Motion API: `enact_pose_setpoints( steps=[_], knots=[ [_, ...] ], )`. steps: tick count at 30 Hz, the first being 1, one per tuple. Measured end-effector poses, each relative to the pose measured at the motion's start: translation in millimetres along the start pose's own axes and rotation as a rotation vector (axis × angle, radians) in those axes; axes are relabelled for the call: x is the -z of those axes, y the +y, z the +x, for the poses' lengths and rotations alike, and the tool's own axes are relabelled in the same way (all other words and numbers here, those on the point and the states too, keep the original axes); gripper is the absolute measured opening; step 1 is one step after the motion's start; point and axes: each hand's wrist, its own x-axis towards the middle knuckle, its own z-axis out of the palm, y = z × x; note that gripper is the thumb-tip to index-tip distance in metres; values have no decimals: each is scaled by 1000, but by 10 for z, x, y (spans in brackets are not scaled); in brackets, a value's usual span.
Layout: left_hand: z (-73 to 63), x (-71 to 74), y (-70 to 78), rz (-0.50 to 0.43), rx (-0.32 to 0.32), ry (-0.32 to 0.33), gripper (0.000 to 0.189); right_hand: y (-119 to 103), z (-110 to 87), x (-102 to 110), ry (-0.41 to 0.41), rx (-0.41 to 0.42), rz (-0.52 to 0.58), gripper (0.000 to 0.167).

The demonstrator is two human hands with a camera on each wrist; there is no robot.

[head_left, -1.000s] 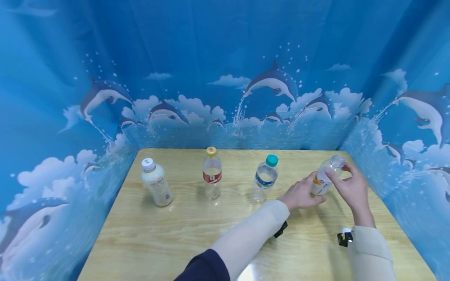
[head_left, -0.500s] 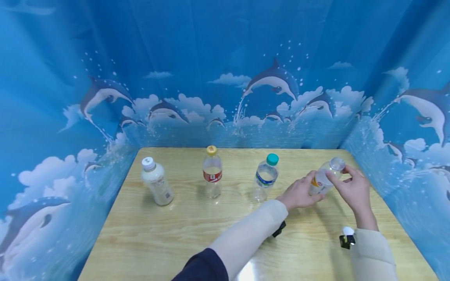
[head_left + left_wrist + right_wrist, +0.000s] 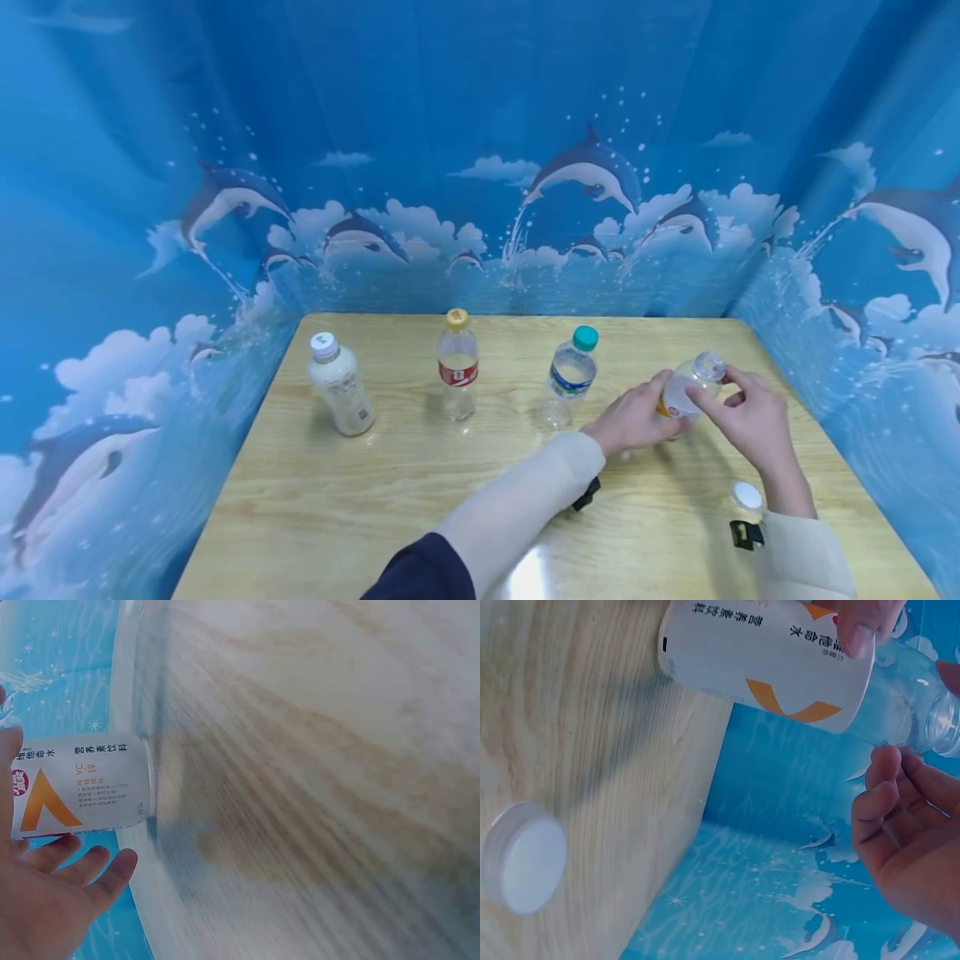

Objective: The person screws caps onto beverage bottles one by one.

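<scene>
An uncapped clear bottle (image 3: 681,390) with a white label and orange V mark leans over the right part of the table, its mouth tipped to the right. My left hand (image 3: 632,418) grips its label from the left, thumb on the label (image 3: 780,667) in the right wrist view. The other left fingers spread below the bottle in the left wrist view. Up at the neck, my right hand (image 3: 756,421) pinches between thumb and fingertips. A white screw cap (image 3: 747,497) lies on the table beside the right wrist.
Three capped bottles stand in a row on the wooden table (image 3: 315,517): a white-capped one (image 3: 345,392), a yellow-capped one (image 3: 457,375) and a green-capped one (image 3: 572,379) nearest the left hand. A blue dolphin curtain (image 3: 480,150) borders the table's back and sides.
The bottle's mouth has come left and nearer to me, with the right hand following it. As the right sleeve drew back, more of the white cap came into view.
</scene>
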Motion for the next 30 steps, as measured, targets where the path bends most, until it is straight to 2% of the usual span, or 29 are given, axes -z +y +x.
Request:
enact_pose_setpoints(
  steps=[9,14,18,23,30],
  knots=[
    [-180,42,-57,35,-27,17,81,-201,-167,-58,-12,45,-5,73],
    [-333,83,-108,35,-71,17,78,-288,-257,-95,-20,54,-15,73],
    [-471,106,-122,52,-70,30,77,-352,-323,-137,-11,65,-19,71],
    [-703,129,-135,36,-53,56,81,-469,-445,-209,37,109,3,65],
    [-1036,248,-130,106,-85,116,81,-667,-637,-319,137,206,68,53]
  ],
)
